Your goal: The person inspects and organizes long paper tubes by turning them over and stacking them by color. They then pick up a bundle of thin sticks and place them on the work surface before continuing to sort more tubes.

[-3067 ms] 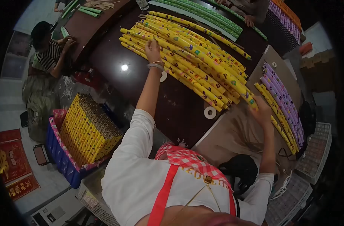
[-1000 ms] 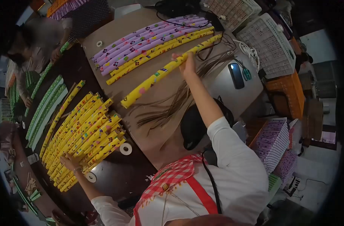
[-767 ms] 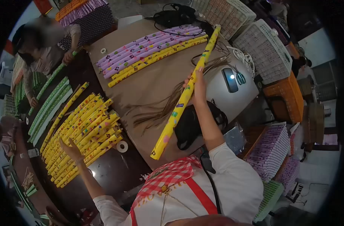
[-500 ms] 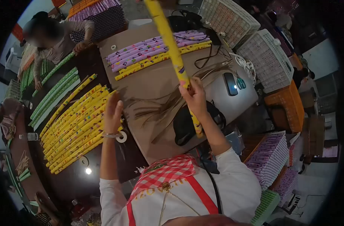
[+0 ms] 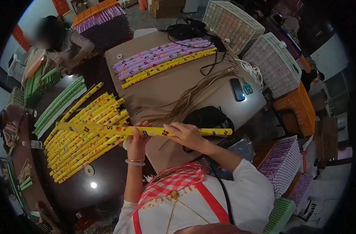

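A long yellow patterned tube (image 5: 209,132) lies level across the front of my body. My left hand (image 5: 137,141) is closed around its middle, thumb on the near side. Farther right, my right hand (image 5: 184,135) grips the same tube with fingers over its top. The tube's left end reaches over a row of similar yellow tubes (image 5: 78,150) on the dark table. Under and beyond my right hand is a black bag-like item (image 5: 211,117); the tube and hand partly cover it.
Purple tubes (image 5: 158,58) and yellow ones lie at the back of the brown table (image 5: 146,95), with brown strips (image 5: 189,95), a phone (image 5: 237,89) and scissors (image 5: 247,88) nearby. White crates (image 5: 273,64) stand right. A co-worker (image 5: 68,46) sits beyond green tubes (image 5: 59,105).
The yellow tube, earlier upright in my right hand alone, has swung down to level. My left hand has moved right from the yellow row and taken hold of it.
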Action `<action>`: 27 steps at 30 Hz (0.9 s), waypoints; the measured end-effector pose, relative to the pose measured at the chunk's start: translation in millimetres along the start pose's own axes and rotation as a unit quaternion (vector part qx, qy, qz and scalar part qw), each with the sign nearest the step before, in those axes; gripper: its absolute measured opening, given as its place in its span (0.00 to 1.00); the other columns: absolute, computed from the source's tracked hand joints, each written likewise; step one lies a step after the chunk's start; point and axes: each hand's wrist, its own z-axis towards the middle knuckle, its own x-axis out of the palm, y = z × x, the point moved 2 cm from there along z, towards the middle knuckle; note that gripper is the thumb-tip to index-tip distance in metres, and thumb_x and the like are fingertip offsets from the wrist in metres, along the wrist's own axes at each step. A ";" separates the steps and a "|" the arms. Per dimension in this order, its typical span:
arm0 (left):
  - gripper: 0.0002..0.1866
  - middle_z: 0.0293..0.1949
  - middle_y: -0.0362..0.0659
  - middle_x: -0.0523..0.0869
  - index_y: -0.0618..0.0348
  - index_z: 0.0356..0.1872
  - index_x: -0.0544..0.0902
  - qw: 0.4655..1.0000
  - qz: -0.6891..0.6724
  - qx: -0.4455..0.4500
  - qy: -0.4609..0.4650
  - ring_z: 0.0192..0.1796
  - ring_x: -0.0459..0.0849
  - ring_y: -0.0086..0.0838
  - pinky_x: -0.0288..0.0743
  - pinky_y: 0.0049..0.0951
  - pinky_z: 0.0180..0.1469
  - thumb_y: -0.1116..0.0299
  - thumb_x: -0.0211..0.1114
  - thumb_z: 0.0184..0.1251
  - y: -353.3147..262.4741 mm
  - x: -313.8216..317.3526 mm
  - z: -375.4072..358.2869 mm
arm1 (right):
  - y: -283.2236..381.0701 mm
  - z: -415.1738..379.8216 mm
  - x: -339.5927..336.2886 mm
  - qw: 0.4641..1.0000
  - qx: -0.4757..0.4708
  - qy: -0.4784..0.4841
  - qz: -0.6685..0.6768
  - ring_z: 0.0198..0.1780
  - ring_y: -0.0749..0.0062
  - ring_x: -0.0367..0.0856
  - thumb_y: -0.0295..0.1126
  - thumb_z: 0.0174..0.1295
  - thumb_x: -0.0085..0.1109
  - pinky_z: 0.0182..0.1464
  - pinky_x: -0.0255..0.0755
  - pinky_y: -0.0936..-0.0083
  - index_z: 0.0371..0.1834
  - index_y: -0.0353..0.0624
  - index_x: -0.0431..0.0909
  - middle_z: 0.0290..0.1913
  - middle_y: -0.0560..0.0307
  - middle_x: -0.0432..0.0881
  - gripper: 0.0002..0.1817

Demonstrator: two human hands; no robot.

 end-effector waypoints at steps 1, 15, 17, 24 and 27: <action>0.17 0.49 0.48 0.75 0.63 0.49 0.67 1.000 0.005 0.012 -0.006 0.53 0.74 0.40 0.70 0.41 0.53 0.60 0.48 0.67 -2.8 -6.4 -2.3 | -0.9 -2.7 -1.4 1.000 0.002 -0.002 -0.004 0.29 0.73 0.77 0.36 0.46 0.64 0.30 0.73 0.80 0.49 0.45 0.73 0.35 0.60 0.75 0.24; 0.16 0.47 0.48 0.75 0.62 0.47 0.70 0.996 -0.038 0.076 0.034 0.52 0.74 0.41 0.73 0.40 0.49 0.61 0.48 0.67 -50.7 -65.0 -4.3 | -52.0 -64.4 -29.7 0.975 0.152 0.155 0.041 0.31 0.65 0.78 0.47 0.46 0.63 0.31 0.71 0.74 0.42 0.48 0.75 0.29 0.60 0.76 0.22; 0.15 0.46 0.48 0.75 0.62 0.47 0.70 0.997 -0.017 0.059 0.054 0.53 0.73 0.41 0.73 0.39 0.48 0.62 0.48 0.67 -55.3 -61.0 -2.8 | -49.6 -68.5 -29.1 0.966 0.185 0.166 0.067 0.30 0.66 0.78 0.46 0.46 0.62 0.30 0.71 0.74 0.37 0.47 0.76 0.29 0.61 0.76 0.19; 0.14 0.44 0.47 0.76 0.62 0.45 0.70 0.995 -0.028 0.059 0.078 0.52 0.73 0.42 0.68 0.43 0.54 0.62 0.50 0.66 -45.9 -50.2 9.3 | -46.8 -77.6 -28.9 0.959 0.241 0.142 0.052 0.35 0.65 0.78 0.44 0.48 0.61 0.34 0.72 0.73 0.41 0.49 0.74 0.35 0.60 0.77 0.19; 0.15 0.44 0.48 0.76 0.62 0.45 0.70 0.994 -0.033 0.050 0.089 0.52 0.73 0.43 0.68 0.46 0.54 0.61 0.50 0.66 -44.1 -49.0 18.3 | -48.9 -81.4 -27.5 0.952 0.246 0.164 0.074 0.36 0.65 0.78 0.46 0.48 0.61 0.34 0.72 0.73 0.40 0.49 0.74 0.36 0.61 0.77 0.19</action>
